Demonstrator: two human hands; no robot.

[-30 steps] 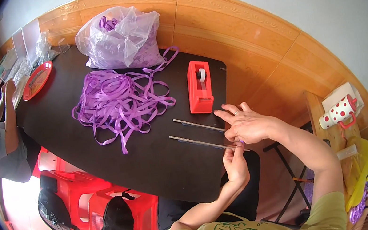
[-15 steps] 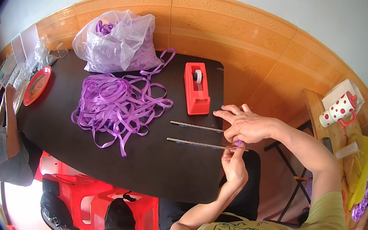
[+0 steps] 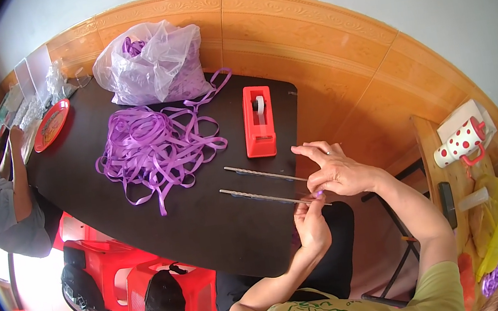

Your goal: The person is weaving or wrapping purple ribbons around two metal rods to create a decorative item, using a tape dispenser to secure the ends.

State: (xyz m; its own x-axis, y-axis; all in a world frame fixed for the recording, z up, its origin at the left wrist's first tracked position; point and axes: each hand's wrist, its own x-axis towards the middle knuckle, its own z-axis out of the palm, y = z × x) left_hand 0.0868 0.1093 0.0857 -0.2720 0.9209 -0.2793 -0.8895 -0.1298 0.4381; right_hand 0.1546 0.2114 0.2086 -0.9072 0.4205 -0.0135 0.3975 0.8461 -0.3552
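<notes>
My left hand [image 3: 312, 226], closed in a pinch, holds a short piece of purple ribbon [image 3: 320, 193] at the table's right end. Just above it, my right hand [image 3: 343, 172] bends its thumb and a finger down onto the same ribbon, while its other fingers stretch out to the left. The ribbon lies by the near one of two thin rods [image 3: 258, 196], whose end reaches my fingers. The far rod [image 3: 258, 172] runs toward my right hand, which hides its end. Both rods jut past the edge of the dark table [image 3: 222, 236].
A red tape dispenser [image 3: 259, 122] stands beyond the rods. Left of it lies a tangled heap of purple ribbon [image 3: 151, 147], with a clear bag [image 3: 152, 67] of ribbon behind. Red stools [image 3: 188, 306] are below. Another person [image 3: 9, 210] sits far left, near a red tray [image 3: 52, 125].
The whole view has shifted slightly. Both my hands stay at the near rod's end, and less of the purple ribbon shows between my fingers.
</notes>
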